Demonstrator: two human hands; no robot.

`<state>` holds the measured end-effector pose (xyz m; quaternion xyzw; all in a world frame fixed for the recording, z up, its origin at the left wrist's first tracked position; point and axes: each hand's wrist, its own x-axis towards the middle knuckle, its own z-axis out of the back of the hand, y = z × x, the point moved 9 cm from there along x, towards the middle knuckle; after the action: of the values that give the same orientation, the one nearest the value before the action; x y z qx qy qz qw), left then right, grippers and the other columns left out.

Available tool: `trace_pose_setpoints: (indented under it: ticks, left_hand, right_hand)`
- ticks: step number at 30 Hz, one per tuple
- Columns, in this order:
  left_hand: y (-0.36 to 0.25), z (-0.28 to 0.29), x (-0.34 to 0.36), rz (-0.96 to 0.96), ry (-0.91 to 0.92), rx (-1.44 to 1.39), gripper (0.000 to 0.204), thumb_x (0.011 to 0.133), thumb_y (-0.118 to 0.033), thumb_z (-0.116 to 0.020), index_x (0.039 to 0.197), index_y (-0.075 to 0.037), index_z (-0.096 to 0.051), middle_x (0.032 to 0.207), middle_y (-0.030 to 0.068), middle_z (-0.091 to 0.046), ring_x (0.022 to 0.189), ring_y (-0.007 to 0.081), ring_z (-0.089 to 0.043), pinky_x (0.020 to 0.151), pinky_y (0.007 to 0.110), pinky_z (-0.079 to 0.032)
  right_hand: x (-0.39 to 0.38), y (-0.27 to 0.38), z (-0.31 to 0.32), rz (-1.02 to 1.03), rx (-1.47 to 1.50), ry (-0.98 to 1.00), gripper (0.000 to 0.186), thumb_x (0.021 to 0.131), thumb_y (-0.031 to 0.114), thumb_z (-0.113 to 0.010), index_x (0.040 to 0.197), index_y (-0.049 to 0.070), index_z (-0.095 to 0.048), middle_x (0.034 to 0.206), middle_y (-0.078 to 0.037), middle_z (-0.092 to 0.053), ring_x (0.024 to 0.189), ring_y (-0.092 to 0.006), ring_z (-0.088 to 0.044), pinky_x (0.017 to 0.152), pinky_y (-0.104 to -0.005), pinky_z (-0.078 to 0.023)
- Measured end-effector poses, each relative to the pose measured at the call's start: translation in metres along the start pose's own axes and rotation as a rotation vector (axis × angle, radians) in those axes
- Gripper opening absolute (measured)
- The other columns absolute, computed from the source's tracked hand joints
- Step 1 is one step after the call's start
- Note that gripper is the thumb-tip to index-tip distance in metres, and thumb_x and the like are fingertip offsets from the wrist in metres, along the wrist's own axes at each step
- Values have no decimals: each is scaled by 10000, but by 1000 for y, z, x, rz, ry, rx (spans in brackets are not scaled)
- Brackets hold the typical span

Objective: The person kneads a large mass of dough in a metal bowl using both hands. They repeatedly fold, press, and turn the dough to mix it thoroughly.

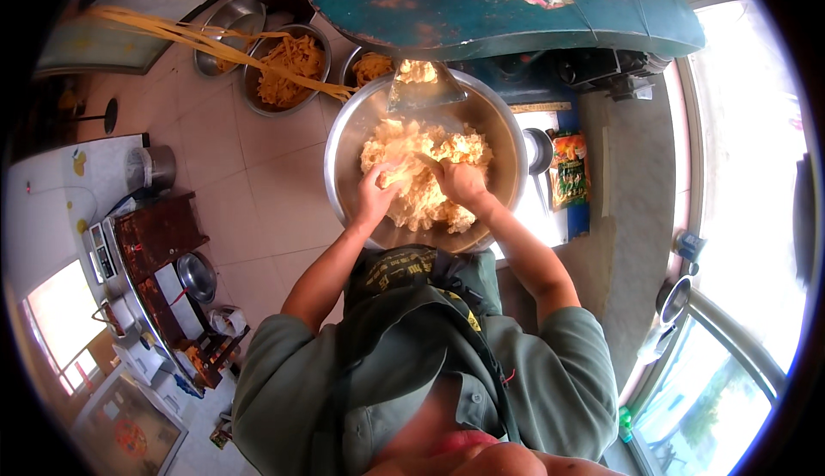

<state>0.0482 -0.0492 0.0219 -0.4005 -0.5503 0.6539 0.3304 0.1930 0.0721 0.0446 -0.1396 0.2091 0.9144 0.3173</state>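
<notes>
A large steel basin [339, 145] sits in front of me, holding a heap of crumbly, pale yellow dough [421, 205]. My left hand [375, 197] is in the left part of the heap, its fingers closed around dough and somewhat blurred. On the right side, my right hand [462, 182] grips another clump, with its fingertips partly hidden in the dough. Above the basin's far edge a metal chute [427, 91] slopes down from the machine, with more dough [417, 71] at its top.
A worn teal machine [507, 12] overhangs the far side. At the far left, long flat yellow strips [172, 29] stretch over a bowl of similar strips [288, 72] and a steel bowl [236, 19]. A ledge with a ladle [540, 151] and a colourful packet [569, 169] lies right.
</notes>
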Motion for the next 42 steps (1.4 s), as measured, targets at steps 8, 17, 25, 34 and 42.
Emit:
trace_pose_setpoints:
  ticks: [8,17,25,34,42]
  left_hand:
    - [27,27,11,87,-44,365,565,764,-28,-789,1270,-65,-541,1278,120,-625,1216,239,-586,1009,331,-471]
    - [14,12,9,196,-10,356,499,724,-86,-834,1185,-74,-642,1043,58,-677,909,164,-633,816,315,-526]
    - [-20,15,-11,38,60,106,406,761,7,-749,1113,-38,-550,1047,26,-577,979,122,-567,887,288,-478]
    - [-54,36,-6,-39,15,318,462,796,-25,-748,1169,-31,-474,1118,107,-560,1035,218,-578,925,338,-477]
    - [-24,37,17,-15,114,355,619,774,-29,-775,1316,-51,-478,1288,158,-548,1229,284,-546,1021,364,-450]
  right_hand:
    - [-47,23,34,100,373,-299,611,984,155,-487,1557,315,-346,798,-98,-598,483,-257,-557,480,-440,-484]
    - [-18,22,-23,103,37,-25,532,1001,218,-469,1506,371,-406,932,-93,-678,622,-271,-681,510,-412,-525]
    - [-13,19,-16,48,0,89,576,996,156,-437,1550,279,-338,896,-130,-659,633,-296,-673,557,-430,-546]
    - [-45,30,53,280,-346,-406,556,1005,138,-479,1544,243,-393,763,-44,-556,526,-102,-503,436,-281,-461]
    - [57,16,151,48,-126,-451,244,1023,253,-456,1141,88,-593,797,-170,-652,612,-297,-606,537,-403,-527]
